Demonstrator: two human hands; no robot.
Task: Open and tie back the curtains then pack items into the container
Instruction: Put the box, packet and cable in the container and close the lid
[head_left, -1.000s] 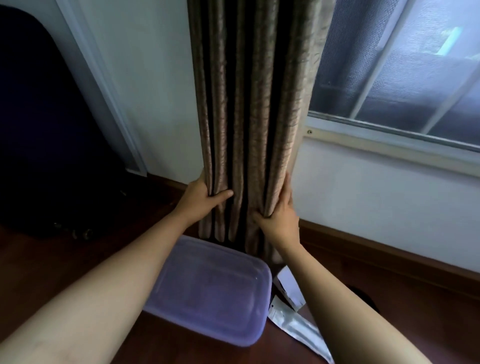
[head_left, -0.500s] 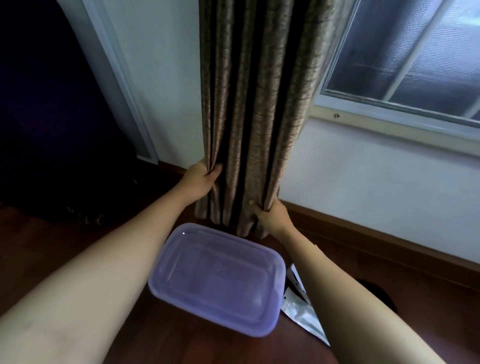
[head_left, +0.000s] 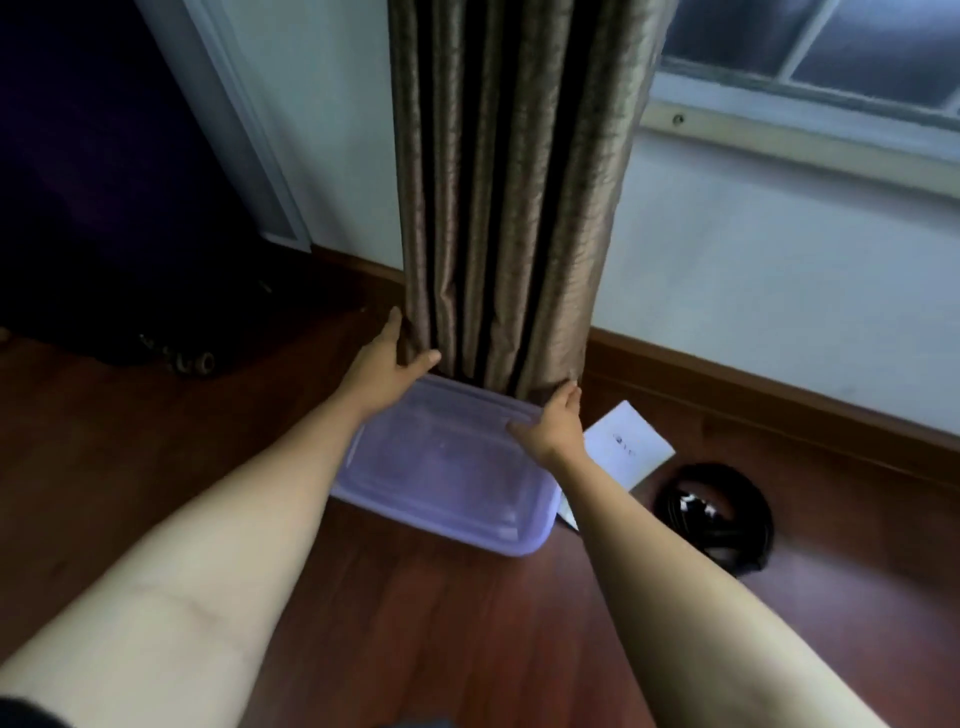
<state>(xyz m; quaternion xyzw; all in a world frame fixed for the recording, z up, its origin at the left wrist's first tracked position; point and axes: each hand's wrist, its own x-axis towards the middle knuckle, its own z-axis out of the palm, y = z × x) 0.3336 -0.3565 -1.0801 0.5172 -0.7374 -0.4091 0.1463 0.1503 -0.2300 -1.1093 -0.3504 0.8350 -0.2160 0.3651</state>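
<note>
The gathered brown curtain hangs down the white wall to the floor. My left hand pinches the curtain's lower left edge between thumb and fingers. My right hand reaches to the lower right corner of the hem; its fingertips touch the fabric and its thumb is spread apart. Under both hands a translucent purple container with its lid on lies on the wooden floor, partly under the hem. A white packet and a coiled black cable lie right of the container.
A dark bag with small wheels stands at the left by a white door frame. The window with its sill sits at the upper right. A brown skirting board runs along the wall.
Both hands have slid down the curtain from mid height to its hem. The view has tilted down, so the packet and the cable now show.
</note>
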